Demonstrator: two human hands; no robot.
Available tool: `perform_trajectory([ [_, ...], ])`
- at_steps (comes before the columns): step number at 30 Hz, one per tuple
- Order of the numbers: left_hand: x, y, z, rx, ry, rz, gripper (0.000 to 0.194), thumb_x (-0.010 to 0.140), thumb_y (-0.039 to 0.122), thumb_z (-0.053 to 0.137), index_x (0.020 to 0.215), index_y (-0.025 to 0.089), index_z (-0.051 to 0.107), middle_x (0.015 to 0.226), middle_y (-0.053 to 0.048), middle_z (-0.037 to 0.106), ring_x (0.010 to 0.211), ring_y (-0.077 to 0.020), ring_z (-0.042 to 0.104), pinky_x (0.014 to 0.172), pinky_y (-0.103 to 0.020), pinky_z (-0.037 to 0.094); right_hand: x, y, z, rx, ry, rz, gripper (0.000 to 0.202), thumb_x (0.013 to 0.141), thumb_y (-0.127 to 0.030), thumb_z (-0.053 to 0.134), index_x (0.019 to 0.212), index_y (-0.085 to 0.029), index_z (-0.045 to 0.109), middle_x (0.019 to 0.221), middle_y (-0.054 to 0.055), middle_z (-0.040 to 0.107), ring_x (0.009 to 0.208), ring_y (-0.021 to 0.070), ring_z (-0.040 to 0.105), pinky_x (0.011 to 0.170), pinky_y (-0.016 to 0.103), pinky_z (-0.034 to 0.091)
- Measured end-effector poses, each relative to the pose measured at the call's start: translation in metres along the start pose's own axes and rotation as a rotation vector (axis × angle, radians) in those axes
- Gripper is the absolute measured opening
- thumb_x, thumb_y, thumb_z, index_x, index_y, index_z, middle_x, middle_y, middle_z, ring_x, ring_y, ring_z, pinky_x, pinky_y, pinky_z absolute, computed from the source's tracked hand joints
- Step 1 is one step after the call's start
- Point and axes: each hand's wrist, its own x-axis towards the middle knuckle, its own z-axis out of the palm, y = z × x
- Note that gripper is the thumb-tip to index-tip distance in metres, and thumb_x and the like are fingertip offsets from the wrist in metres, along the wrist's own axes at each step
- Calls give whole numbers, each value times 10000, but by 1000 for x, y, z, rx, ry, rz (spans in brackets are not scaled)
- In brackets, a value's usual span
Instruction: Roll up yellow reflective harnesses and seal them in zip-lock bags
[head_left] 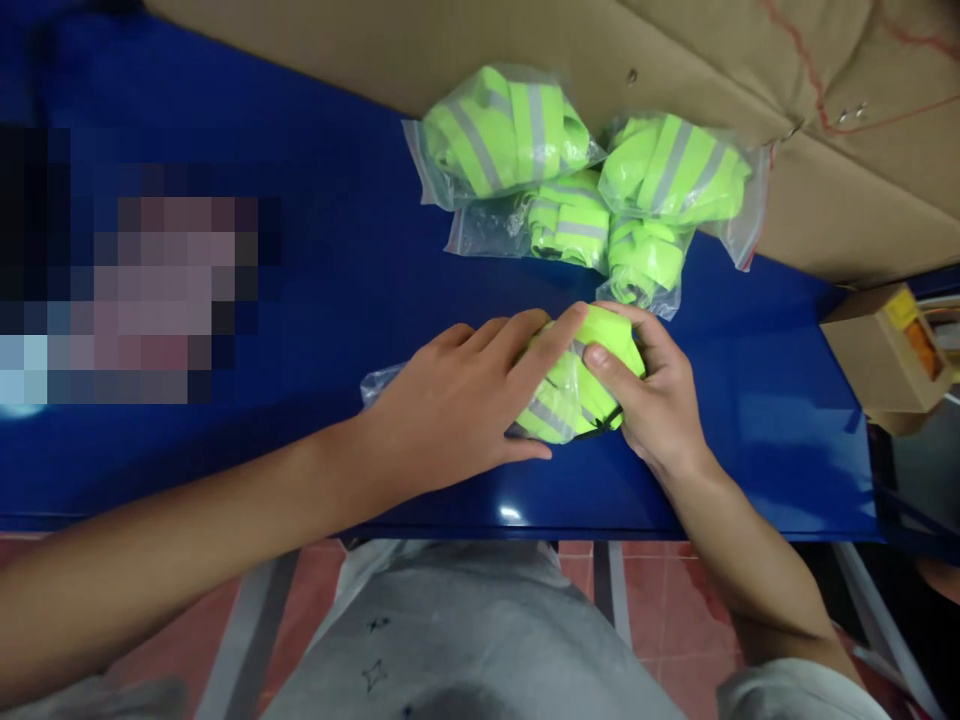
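Observation:
A rolled neon-yellow reflective vest [616, 335] with grey stripes is between my hands near the table's front edge. Clear plastic [381, 383] covers part of it and sticks out to the left beneath my wrist. My left hand [457, 405] lies over the vest's left side, fingers curled onto the bag and thumb held apart below. Gripping the right end is my right hand [667, 395], with its thumb on top and fingers around the far side. A black cord or trim [600, 425] shows at the vest's near edge.
Several bagged neon vests [510, 135] lie in a group behind my hands, against a brown covered surface [697, 60]. The table [300, 250] is blue. At the right end stands a small cardboard box [877, 350]. A blurred-out patch [172, 290] covers the left side.

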Motion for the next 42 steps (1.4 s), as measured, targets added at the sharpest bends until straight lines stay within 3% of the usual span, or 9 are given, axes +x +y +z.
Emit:
perform_trajectory([
  [7, 0, -1, 5, 47, 100, 33, 1021, 889, 552, 791, 1676, 166, 267, 1515, -172, 599, 1244, -328, 683, 884, -370, 562, 1, -1, 2, 135, 6, 126, 479, 893, -572, 791, 1269, -321, 634, 1240, 37, 705, 1092, 234, 716, 896, 370, 626],
  [12, -1, -3, 6, -98, 85, -9, 1061, 832, 596, 828, 1652, 166, 309, 1449, -140, 667, 1194, -294, 721, 869, -345, 586, 10, -17, -31, 9, -505, 77, 910, 742, -357, 956, 1519, -392, 484, 1458, 26, 601, 1268, 266, 651, 962, 358, 620],
  [14, 0, -4, 6, -167, 43, -37, 1082, 808, 625, 839, 1643, 170, 322, 1456, -135, 671, 1215, -295, 721, 905, -352, 591, 11, -23, -38, -17, -598, 52, 1070, 707, -273, 977, 1585, -424, 385, 1468, 16, 589, 1293, 264, 637, 984, 359, 618],
  [16, 2, -7, 5, -238, -2, -64, 1099, 798, 670, 828, 1644, 184, 322, 1484, -134, 657, 1256, -307, 708, 971, -374, 587, 10, -25, -37, -3, -567, 56, 1046, 720, -251, 967, 1571, -433, 386, 1429, 10, 601, 1234, 243, 658, 939, 337, 630],
  [19, 4, -14, 4, -342, -72, -97, 1142, 788, 739, 796, 1668, 233, 272, 1549, -122, 610, 1340, -317, 665, 1051, -396, 567, 7, -22, -28, 68, -427, 116, 775, 721, -254, 960, 1367, -387, 553, 1351, 0, 607, 1018, 189, 694, 738, 272, 642],
  [23, 5, -23, 5, -339, -108, -27, 1158, 794, 681, 832, 1689, 291, 208, 1596, -110, 564, 1402, -302, 620, 1109, -378, 530, 6, -19, -22, 206, -363, 223, 599, 734, -232, 938, 1194, -355, 573, 1177, -25, 612, 709, 118, 655, 492, 235, 595],
  [32, 6, -19, 11, -238, -23, 22, 1220, 780, 668, 848, 1695, 212, 183, 1468, -165, 657, 1267, -320, 688, 1072, -398, 522, 8, -22, -21, 231, -300, 236, 623, 672, -250, 964, 1137, -317, 555, 1116, -24, 639, 663, 115, 650, 443, 233, 579],
  [37, 3, -10, 14, -93, 19, 42, 1172, 815, 571, 866, 1685, 177, 186, 1571, -228, 546, 1379, -385, 605, 1086, -464, 509, 16, -21, -22, 253, -297, 374, 622, 680, -256, 938, 1143, -301, 526, 891, -47, 659, 612, 132, 633, 422, 241, 539],
  [42, 2, -11, 15, -74, 35, 86, 1156, 861, 532, 833, 1711, 213, 118, 1587, -221, 525, 1391, -387, 594, 1069, -456, 527, 19, -23, -20, 291, -256, 398, 627, 654, -252, 926, 1142, -295, 535, 860, -60, 659, 600, 126, 640, 426, 233, 522],
])
